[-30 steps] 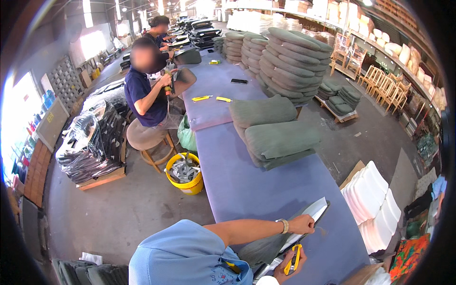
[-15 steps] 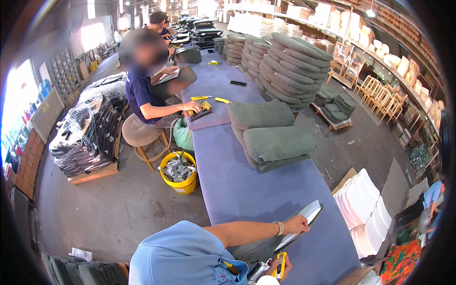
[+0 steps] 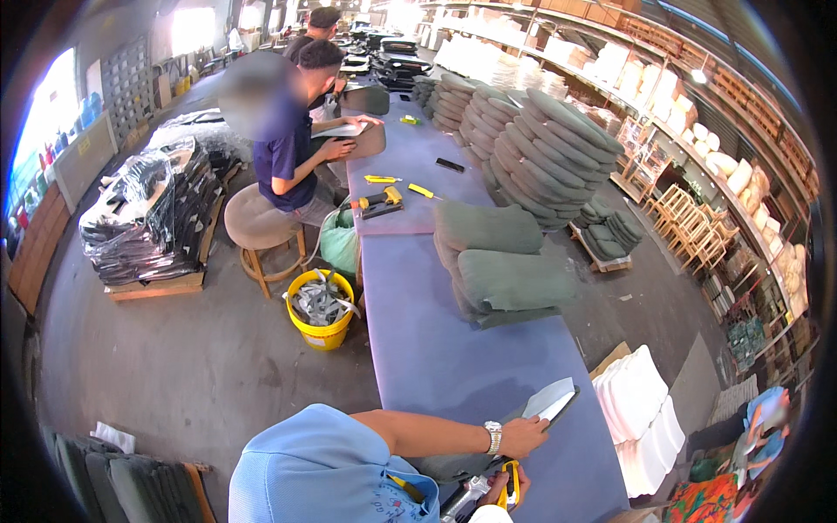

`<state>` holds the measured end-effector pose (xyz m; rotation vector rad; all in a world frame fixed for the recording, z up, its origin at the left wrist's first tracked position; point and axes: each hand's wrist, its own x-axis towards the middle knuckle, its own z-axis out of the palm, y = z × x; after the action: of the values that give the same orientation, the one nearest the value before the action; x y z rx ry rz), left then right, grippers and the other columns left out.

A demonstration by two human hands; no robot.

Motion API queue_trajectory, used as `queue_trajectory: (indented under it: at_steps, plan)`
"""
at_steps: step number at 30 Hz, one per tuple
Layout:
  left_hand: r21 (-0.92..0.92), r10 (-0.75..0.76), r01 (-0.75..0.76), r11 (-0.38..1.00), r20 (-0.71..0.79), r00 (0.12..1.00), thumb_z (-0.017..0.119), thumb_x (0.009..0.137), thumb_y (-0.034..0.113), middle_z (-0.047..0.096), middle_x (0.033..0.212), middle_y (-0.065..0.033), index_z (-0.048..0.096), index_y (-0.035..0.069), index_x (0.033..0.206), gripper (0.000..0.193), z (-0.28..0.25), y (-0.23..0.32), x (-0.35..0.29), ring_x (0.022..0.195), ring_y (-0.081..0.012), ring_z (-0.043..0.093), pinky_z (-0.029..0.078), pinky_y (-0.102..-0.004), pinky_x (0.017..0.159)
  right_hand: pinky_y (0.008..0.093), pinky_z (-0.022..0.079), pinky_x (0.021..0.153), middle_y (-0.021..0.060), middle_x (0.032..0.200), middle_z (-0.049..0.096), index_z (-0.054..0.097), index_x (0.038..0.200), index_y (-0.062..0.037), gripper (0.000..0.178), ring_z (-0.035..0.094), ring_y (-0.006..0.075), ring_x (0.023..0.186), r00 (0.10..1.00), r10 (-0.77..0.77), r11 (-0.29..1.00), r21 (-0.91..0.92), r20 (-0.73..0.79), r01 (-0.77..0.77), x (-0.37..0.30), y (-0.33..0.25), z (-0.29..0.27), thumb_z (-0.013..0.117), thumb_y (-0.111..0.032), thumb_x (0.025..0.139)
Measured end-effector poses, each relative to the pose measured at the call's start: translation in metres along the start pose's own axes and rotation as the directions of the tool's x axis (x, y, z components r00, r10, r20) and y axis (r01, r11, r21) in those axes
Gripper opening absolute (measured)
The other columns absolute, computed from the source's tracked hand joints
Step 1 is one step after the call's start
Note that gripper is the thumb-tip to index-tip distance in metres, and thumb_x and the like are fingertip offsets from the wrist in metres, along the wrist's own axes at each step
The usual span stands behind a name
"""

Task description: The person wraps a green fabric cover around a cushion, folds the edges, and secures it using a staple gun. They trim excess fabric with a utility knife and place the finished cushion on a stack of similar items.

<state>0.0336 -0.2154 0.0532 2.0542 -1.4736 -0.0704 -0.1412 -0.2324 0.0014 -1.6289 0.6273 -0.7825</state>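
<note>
A grey-green fabric-covered cushion panel (image 3: 466,468) with a white underside sheet (image 3: 548,400) lies on the blue-covered table beneath my hands. My left hand (image 3: 523,437), with a metal watch at the wrist, has its fingers closed over the panel along the white sheet's edge. Below it, nearer to me, my right hand (image 3: 497,486) grips a yellow and silver hand tool (image 3: 512,481) against the panel's near side. Its fingers are partly hidden, and the tool's working end cannot be made out.
Ahead on the table (image 3: 410,349) lie stacked grey cushions (image 3: 514,279), with taller cushion stacks (image 3: 554,157) behind. A seated co-worker (image 3: 283,157) is at the left edge, near a yellow staple gun (image 3: 380,202) and knives. A yellow bucket (image 3: 321,331) of scraps stands on the floor; white foam pieces (image 3: 641,418) are at right.
My left hand has shifted slightly nearer along the panel, its fingers now lower on the white sheet. The co-worker has let go of the staple gun and holds a panel. The view has turned slightly.
</note>
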Motion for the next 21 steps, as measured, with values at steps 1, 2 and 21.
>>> queue_trajectory:
  at_steps: [1, 2, 21]
  plan:
    - [0.029, 0.002, -0.001, 1.000, -0.040, 0.999, 0.078, 0.078, 0.019, 0.062, 0.114, -0.0177, 0.070, 0.001, 0.101, 0.030, 0.006, -0.002, -0.001, 0.112, -0.0348, 0.063, 0.058, -0.0453, 0.086, 0.0290, 0.054, 0.070, 0.0112, 0.096, 0.068, 0.056, 0.130, 0.0010, 0.038, 0.063, 0.0161, 0.079, 1.000, 0.002, 1.000, 0.006, 0.008, -0.002, -0.001, -0.002, 0.002, 0.066, -0.020, 0.100]
    - [0.055, 0.014, -0.013, 0.998, -0.019, 1.000, 0.077, 0.078, 0.017, 0.063, 0.112, -0.0168, 0.070, 0.002, 0.099, 0.027, 0.012, -0.005, -0.001, 0.110, -0.0343, 0.064, 0.058, -0.0456, 0.085, 0.0295, 0.054, 0.071, 0.0115, 0.097, 0.068, 0.056, 0.130, 0.0009, 0.038, 0.063, 0.0166, 0.080, 1.000, 0.003, 1.000, 0.007, 0.014, -0.003, -0.002, -0.002, 0.004, 0.066, -0.021, 0.100]
    - [-0.500, -0.130, 0.142, 0.855, 0.058, 0.990, 0.073, 0.083, 0.010, 0.073, 0.068, -0.0101, 0.063, 0.006, 0.074, 0.013, 0.049, -0.016, 0.026, 0.069, -0.0266, 0.075, 0.058, -0.0413, 0.068, 0.0263, 0.053, 0.065, 0.0090, 0.090, 0.066, 0.054, 0.130, 0.0012, 0.035, 0.061, 0.0130, 0.073, 0.988, -0.091, 0.995, 0.027, -0.126, 0.095, -0.021, -0.015, 0.003, 0.063, -0.017, 0.100]
